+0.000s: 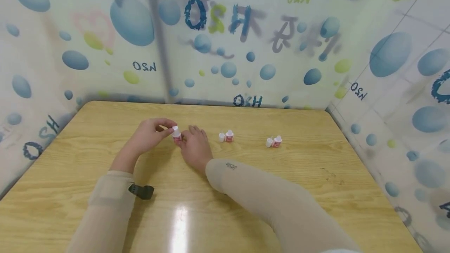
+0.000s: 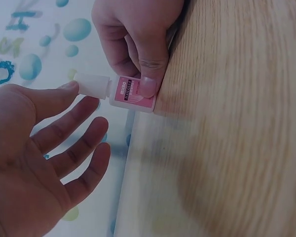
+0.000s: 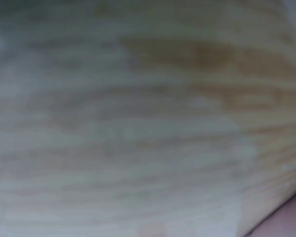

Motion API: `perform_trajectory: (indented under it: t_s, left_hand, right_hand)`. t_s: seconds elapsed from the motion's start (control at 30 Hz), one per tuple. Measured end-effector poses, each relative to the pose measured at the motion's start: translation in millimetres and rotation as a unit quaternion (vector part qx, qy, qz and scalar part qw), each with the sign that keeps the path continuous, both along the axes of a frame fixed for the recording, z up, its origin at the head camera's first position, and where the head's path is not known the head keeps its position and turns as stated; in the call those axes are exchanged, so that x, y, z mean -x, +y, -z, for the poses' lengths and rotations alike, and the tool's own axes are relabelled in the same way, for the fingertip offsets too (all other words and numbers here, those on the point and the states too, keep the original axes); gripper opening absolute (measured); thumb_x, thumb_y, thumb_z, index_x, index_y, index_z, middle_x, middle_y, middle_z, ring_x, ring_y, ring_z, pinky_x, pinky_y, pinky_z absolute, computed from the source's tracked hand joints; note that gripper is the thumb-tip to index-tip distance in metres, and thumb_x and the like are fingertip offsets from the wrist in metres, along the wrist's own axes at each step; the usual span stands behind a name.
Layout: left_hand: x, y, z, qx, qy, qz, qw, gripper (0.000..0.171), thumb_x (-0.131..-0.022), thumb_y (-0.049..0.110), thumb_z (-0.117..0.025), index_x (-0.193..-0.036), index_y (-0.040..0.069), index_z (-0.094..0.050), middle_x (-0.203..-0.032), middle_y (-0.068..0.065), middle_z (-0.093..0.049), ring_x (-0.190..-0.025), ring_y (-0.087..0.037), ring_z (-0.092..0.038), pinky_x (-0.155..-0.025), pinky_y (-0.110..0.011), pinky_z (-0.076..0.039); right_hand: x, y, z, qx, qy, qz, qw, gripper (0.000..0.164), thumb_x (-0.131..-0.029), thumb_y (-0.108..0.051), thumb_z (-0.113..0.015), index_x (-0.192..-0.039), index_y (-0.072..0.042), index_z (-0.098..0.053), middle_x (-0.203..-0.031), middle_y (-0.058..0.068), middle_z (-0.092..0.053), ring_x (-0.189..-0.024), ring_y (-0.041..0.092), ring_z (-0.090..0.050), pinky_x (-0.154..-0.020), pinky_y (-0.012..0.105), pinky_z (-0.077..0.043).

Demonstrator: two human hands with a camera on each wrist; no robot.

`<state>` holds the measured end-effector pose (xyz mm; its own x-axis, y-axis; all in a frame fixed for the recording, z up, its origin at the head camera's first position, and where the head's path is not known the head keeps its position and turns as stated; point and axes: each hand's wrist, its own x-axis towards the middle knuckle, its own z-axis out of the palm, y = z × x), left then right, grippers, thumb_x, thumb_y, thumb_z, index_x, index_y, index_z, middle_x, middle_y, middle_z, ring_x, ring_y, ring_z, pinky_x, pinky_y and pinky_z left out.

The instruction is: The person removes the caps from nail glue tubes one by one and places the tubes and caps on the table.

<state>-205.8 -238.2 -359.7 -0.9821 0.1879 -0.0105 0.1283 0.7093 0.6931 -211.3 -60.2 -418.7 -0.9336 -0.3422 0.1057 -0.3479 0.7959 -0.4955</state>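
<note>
A small nail glue bottle (image 2: 117,103) with a pink label stands on the table, a white cap (image 2: 92,86) over its top. My left hand (image 1: 149,135) pinches that cap between thumb and index finger; its other fingers spread free in the left wrist view. From the other side, my right hand (image 1: 197,149) holds the bottle's body, its thumb across the label. The right wrist view has only blurred wood and a sliver of skin at the lower right corner.
To the right stand two similar bottles: one (image 1: 229,136) with a white cap (image 1: 221,137) beside it, and another (image 1: 277,142) further right with its own cap (image 1: 269,142) alongside. The wooden table (image 1: 302,206) meets a patterned curtain (image 1: 218,57) at the back.
</note>
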Motion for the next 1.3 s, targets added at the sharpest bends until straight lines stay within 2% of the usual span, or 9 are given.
perform_trajectory:
  t_s: [0.23,0.53,0.73,0.9,1.07,1.3]
  left_hand:
    - [1.7,-0.6,3.9,-0.003,-0.001,-0.012,0.9999,0.031,-0.108,0.031,-0.065,-0.131,0.011,-0.071,-0.134,-0.017,-0.070,-0.119,-0.038,-0.063,-0.091,-0.045,-0.056]
    - [2.4,-2.5,6.0,-0.018,-0.016,-0.013,0.9996,0.033,-0.108,0.030,-0.065,-0.135,0.013,-0.070,-0.138,-0.017,-0.068,-0.119,-0.036,-0.062,-0.086,-0.038,-0.053]
    - [1.9,-1.8,5.6,-0.017,-0.023,-0.020,0.9994,0.033,-0.107,0.032,-0.067,-0.133,0.013,-0.070,-0.136,-0.015,-0.068,-0.121,-0.036,-0.061,-0.090,-0.041,-0.053]
    - [1.5,-1.6,5.3,-0.019,-0.013,-0.016,0.9996,0.032,-0.107,0.028,-0.066,-0.133,0.010,-0.071,-0.136,-0.018,-0.069,-0.120,-0.038,-0.063,-0.088,-0.041,-0.054]
    - [1.0,-1.3,5.1,-0.018,-0.014,-0.016,0.9996,0.033,-0.107,0.031,-0.067,-0.132,0.010,-0.070,-0.135,-0.018,-0.069,-0.120,-0.038,-0.063,-0.087,-0.040,-0.055]
    - [2.4,-2.0,5.7,-0.016,-0.016,-0.012,0.9997,0.035,-0.107,0.030,-0.067,-0.137,0.012,-0.069,-0.142,-0.018,-0.066,-0.125,-0.041,-0.061,-0.091,-0.046,-0.056]
  right_hand:
    - [-0.1,0.2,1.3,0.003,0.007,0.002,1.000,0.030,-0.109,-0.041,-0.059,-0.123,-0.018,-0.073,-0.154,0.006,-0.062,-0.159,0.029,-0.041,-0.132,0.052,-0.029]
    - [1.4,1.6,2.2,-0.002,0.006,0.001,1.000,0.032,-0.109,-0.043,-0.058,-0.125,-0.019,-0.073,-0.156,0.006,-0.061,-0.159,0.029,-0.040,-0.132,0.052,-0.029]
    - [1.9,1.8,2.7,0.004,0.003,0.001,1.000,0.033,-0.109,-0.043,-0.058,-0.126,-0.019,-0.073,-0.155,0.006,-0.061,-0.160,0.029,-0.039,-0.132,0.052,-0.028]
    - [0.3,2.1,-0.9,-0.003,-0.004,-0.001,1.000,0.032,-0.109,-0.043,-0.057,-0.126,-0.020,-0.072,-0.158,0.006,-0.059,-0.160,0.029,-0.039,-0.132,0.052,-0.028]
    - [-1.1,2.5,-2.7,-0.002,-0.010,-0.001,1.000,0.033,-0.109,-0.043,-0.057,-0.127,-0.020,-0.073,-0.159,0.006,-0.057,-0.160,0.028,-0.038,-0.132,0.052,-0.027]
    - [-1.0,3.1,-2.9,-0.002,-0.010,-0.002,1.000,0.035,-0.109,-0.043,-0.056,-0.129,-0.020,-0.072,-0.159,0.006,-0.057,-0.160,0.028,-0.038,-0.132,0.051,-0.027]
